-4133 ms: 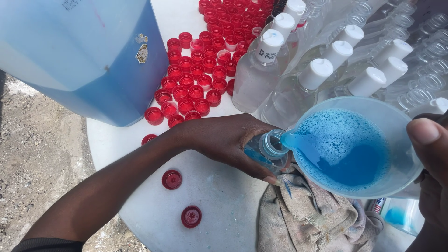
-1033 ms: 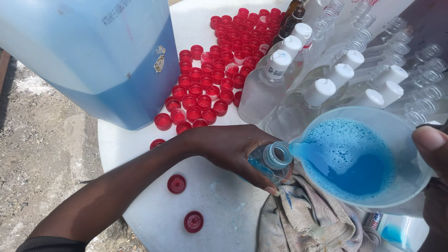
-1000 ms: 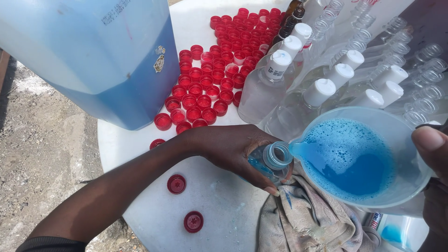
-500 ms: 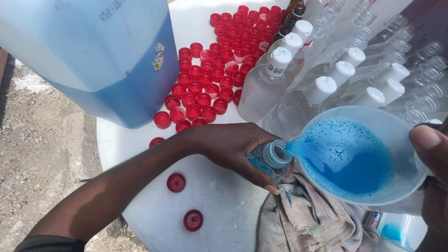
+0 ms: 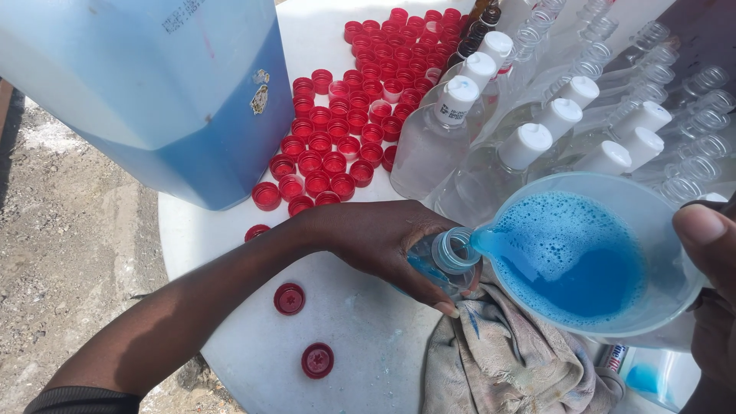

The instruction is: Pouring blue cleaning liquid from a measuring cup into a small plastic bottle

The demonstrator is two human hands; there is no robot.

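— What has the left hand (image 5: 376,238) got?

— Its grip is wrapped round a small clear bottle (image 5: 441,264), fingers curled over the body, thumb low against it. The bottle stands near the middle of the white tabletop (image 5: 368,345), open neck up, with blue liquid already showing inside.

— And the right hand (image 5: 709,284)?

— It is at the right edge, thumb pressed over the rim of a clear plastic jug (image 5: 590,253). The grip is closed on that jug, though most of the fingers are out of sight behind it. The jug is tilted left, its spout touching the bottle's mouth, and foamy blue liquid (image 5: 567,261) lies in it.

— What is under them?

— A crumpled grey cloth (image 5: 506,360) lies just beside the bottle, on the near side. Two red caps (image 5: 290,299) sit loose on the near left of the tabletop, well apart from the rest.

— The rest?

— A crowd of red caps (image 5: 345,130) is spread over the far middle. To their right stands a row of clear bottles with white caps (image 5: 506,146), and farther right, open-necked empty bottles (image 5: 690,115). At the far left is a big translucent container (image 5: 153,100), its lower part blue with liquid. In the near right corner there is perhaps another bottle with blue in it (image 5: 652,376); I can't see it well.
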